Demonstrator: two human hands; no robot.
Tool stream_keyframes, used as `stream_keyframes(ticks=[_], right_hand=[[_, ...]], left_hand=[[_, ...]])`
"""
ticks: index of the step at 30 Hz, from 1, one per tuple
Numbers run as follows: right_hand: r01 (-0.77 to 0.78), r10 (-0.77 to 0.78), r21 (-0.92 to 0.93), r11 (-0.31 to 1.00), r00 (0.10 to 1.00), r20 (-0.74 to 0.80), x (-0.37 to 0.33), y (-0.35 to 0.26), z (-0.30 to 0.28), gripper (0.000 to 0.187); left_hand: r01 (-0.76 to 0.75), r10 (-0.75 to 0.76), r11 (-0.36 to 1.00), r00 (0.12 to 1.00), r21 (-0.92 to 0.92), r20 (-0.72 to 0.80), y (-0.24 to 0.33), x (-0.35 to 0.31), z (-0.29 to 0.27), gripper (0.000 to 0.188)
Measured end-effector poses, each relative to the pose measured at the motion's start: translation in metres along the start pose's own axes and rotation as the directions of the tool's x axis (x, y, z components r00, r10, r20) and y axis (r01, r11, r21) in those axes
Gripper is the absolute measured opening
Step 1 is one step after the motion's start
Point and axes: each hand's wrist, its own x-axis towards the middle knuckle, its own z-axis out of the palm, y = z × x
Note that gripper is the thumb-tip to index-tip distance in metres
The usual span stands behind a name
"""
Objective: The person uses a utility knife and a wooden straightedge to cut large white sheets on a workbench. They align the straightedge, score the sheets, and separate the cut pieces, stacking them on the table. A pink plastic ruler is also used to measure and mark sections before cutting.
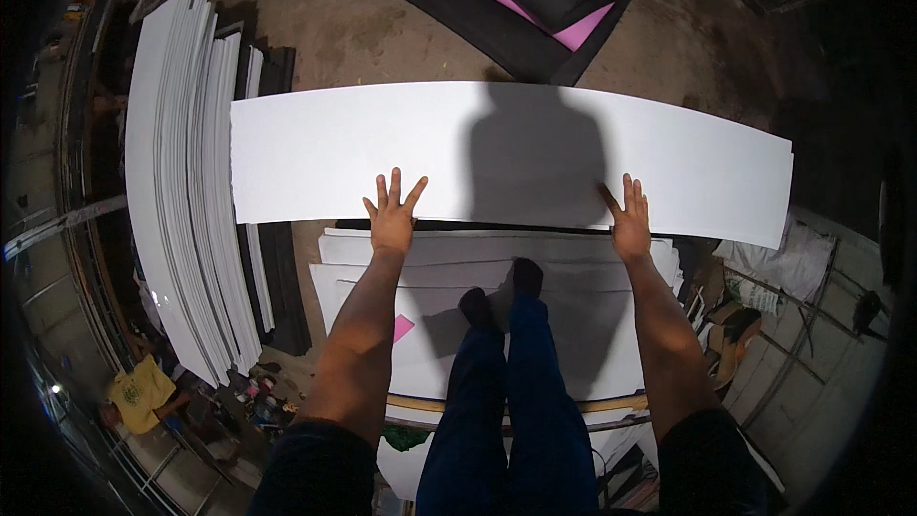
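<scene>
White sheet point(349, 153) lies at 12 o'clock, beyond my feet point(527, 277). My grip: left hand point(391, 222) and right hand point(629, 227) opened flat on its near edge, nothing clasped. Probably light, bendy; best held towards both ends.

No lettering can be read. Well left of the left grip point(390, 222) and nearer the body, a yellow cloth point(131, 410) bears an illegible dark print point(140, 388); right of the right grip point(630, 229), a pale sheet point(753, 294) carries unreadable marks.
</scene>
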Motion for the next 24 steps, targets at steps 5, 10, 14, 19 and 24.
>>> stream_keyframes(ticks=[5, 10, 14, 19, 24], right_hand=[[-0.016, 0.023, -0.129, 0.992, 0.998, 0.058, -0.004, -0.009, -0.02, 0.091], [0.016, 0.009, -0.223, 0.975, 0.994, 0.113, -0.006, -0.005, -0.017, 0.096], [0.025, 0.019, -0.256, 0.966, 0.985, 0.169, -0.009, -0.004, -0.023, 0.098], [0.035, 0.008, -0.217, 0.975, 0.981, 0.194, -0.007, -0.006, -0.025, 0.099], [0.0, 0.029, -0.17, 0.985, 0.986, 0.166, -0.008, -0.009, -0.016, 0.102]], left_hand=[[-0.043, 0.044, 0.999, 0.998, -0.021, 0.051, -0.002, 0.0, -0.01, 0.094], [-0.062, 0.059, 0.997, 0.997, 0.043, 0.057, -0.002, -0.001, -0.006, 0.093], [-0.066, 0.064, 0.996, 0.997, 0.053, 0.036, 0.001, -0.001, 0.0, 0.092], [-0.081, 0.08, 0.996, 0.996, 0.036, 0.033, -0.001, -0.001, -0.004, 0.092], [-0.096, 0.096, 0.995, 0.995, -0.001, 0.013, -0.001, -0.001, -0.003, 0.092]])
